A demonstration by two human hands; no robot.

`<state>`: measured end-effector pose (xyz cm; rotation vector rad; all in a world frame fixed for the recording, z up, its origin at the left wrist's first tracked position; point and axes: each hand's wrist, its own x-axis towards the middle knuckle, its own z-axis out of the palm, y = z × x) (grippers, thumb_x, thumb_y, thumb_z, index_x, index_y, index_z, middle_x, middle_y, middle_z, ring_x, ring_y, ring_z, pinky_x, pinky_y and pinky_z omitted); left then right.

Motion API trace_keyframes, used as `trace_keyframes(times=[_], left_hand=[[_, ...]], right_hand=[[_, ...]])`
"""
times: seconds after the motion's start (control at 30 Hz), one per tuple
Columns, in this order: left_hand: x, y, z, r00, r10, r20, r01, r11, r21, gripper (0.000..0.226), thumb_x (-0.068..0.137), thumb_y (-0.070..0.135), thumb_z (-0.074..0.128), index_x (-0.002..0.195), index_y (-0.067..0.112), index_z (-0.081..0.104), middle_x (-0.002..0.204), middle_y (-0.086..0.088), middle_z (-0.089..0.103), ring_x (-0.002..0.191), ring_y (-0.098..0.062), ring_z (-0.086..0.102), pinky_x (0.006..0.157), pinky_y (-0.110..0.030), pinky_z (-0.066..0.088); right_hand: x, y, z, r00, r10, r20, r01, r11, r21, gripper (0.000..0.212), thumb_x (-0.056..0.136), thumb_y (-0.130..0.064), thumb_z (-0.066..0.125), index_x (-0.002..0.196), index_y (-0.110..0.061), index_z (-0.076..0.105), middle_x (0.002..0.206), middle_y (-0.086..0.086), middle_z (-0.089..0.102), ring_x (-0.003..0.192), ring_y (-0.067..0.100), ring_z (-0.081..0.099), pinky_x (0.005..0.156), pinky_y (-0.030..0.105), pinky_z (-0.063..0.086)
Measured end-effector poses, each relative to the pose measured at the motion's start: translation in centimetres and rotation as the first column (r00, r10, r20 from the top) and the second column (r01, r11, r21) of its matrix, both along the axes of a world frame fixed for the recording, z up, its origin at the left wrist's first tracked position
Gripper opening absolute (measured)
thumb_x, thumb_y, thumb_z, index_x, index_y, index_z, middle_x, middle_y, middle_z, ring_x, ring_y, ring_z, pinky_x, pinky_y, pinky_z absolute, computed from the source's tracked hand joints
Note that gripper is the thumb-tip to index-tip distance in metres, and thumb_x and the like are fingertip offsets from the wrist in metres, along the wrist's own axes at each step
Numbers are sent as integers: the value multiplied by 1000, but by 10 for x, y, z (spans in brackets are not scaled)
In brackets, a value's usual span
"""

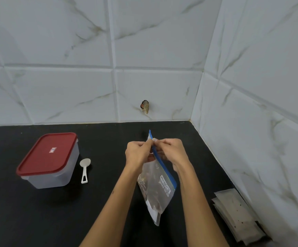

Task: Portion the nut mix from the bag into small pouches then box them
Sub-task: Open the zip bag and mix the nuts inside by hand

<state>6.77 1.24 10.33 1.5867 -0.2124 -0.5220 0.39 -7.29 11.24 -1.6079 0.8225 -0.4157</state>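
Observation:
A clear zip bag of nut mix [154, 189] with a blue zip strip hangs above the black counter [55, 214], near the middle. My left hand [138, 153] and my right hand [171, 151] both pinch the bag's top edge at the blue strip, one on each side. A translucent box with a red lid [49, 159], closed, stands at the left. A white plastic spoon [85, 171] lies just right of the box. A stack of small flat pouches [237, 216] lies at the right by the wall.
White marble-look tiled walls [144, 59] close off the back and the right side of the counter, meeting in a corner. A small dark hole or fitting [145, 106] sits low on the back wall.

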Motion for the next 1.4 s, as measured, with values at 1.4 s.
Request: trace_keyframes(times=[1.4], left_hand=[[0,32,9,917,-20,399,-73,974,216,17,94,4,49,100,19,50,89,-1,59,75,-9,58,56,-19,44]], right_hand=[[0,7,5,995,-49,-87,43,997,-66,18,92,-25,58,89,-8,64,87,8,66,77,18,65,72,32,55]])
